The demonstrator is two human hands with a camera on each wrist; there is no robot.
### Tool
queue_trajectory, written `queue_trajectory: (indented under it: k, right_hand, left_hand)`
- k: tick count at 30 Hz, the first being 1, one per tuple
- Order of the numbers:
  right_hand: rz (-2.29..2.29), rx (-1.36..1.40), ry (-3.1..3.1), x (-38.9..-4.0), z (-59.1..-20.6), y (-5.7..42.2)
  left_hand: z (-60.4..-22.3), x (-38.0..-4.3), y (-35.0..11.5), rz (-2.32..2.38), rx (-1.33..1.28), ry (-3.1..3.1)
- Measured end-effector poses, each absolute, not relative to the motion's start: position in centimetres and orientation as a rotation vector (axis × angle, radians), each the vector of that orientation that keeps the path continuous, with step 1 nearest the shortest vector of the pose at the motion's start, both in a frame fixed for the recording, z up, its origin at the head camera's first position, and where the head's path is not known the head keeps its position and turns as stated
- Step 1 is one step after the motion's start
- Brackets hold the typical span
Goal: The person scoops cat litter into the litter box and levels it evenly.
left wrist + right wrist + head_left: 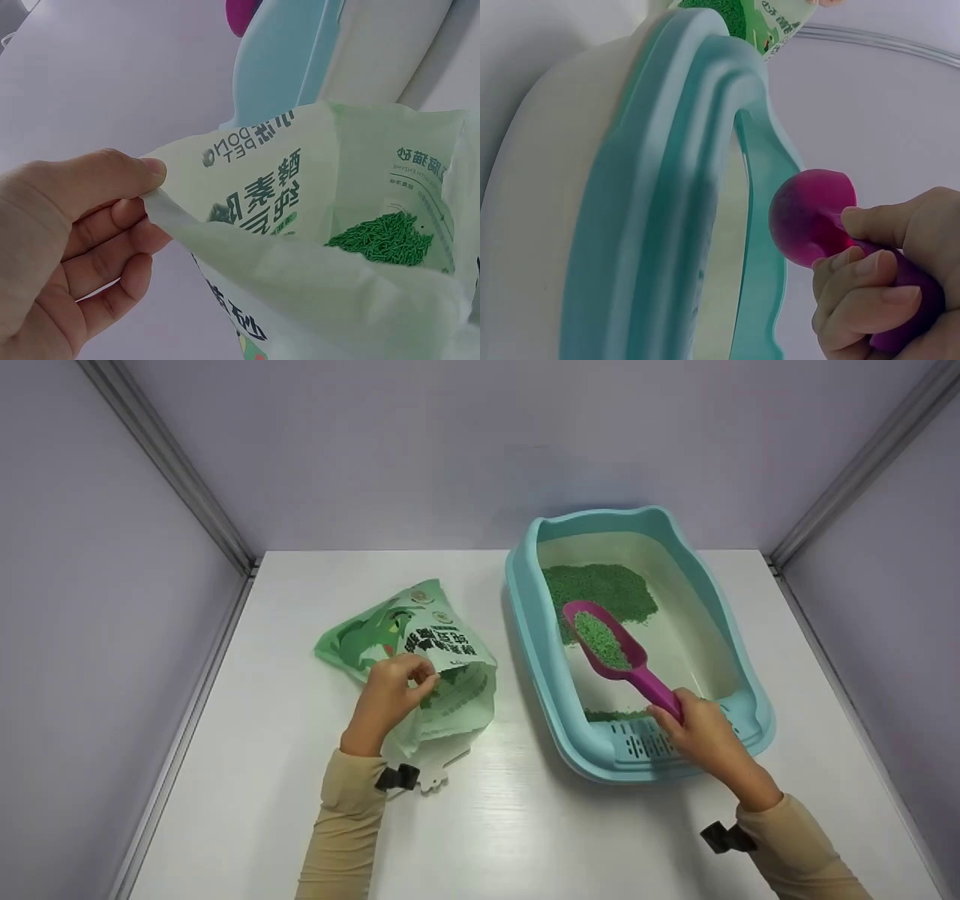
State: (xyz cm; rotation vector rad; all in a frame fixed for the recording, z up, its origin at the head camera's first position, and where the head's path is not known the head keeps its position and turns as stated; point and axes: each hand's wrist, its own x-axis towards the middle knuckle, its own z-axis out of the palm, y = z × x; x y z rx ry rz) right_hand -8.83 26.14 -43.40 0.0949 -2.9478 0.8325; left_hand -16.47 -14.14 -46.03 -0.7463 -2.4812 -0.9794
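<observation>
A green bag of cat litter (405, 630) lies on the left of the table, its mouth toward the person. My left hand (394, 690) pinches the rim of that mouth between thumb and fingers, and green litter pellets (386, 238) show inside in the left wrist view. My right hand (701, 731) grips the handle of a magenta scoop (656, 690), thumb along it. Green pellets (601, 641) fill the scoop's bowl, which is held over the blue-rimmed litter box (551, 675). Inside the box a patch of green litter (604, 589) covers the far left of the floor.
Pale walls with metal corner strips enclose the white table (510, 840) at the back and sides. A flat, pale cut-out piece (433, 776) lies partly under the bag, near the left wrist. A slotted grate (645, 744) forms the box's near end.
</observation>
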Motion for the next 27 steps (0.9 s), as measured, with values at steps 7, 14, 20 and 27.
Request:
queue_trajectory:
  k: [7,14,20,27]
  right_hand:
    - [0.779,0.047,-2.979,-9.5,-43.3,27.5]
    - [0.749,0.007,-3.031,-10.1,-43.5,28.7]
    - [0.733,-0.019,-3.053,-10.8,-43.9,29.7]
    - [0.736,-0.048,-3.064,-11.5,-44.0,30.7]
  left_hand:
    - [-46.1,-16.5,-14.2,-0.982,-0.74,-2.482]
    - [-46.1,-16.6,-14.2,-0.995,-0.742,-2.481]
    - [-46.1,-16.5,-14.2,-0.992,-0.747,-2.484]
    - [-46.0,-16.4,-14.2,-0.992,-0.733,-2.5]
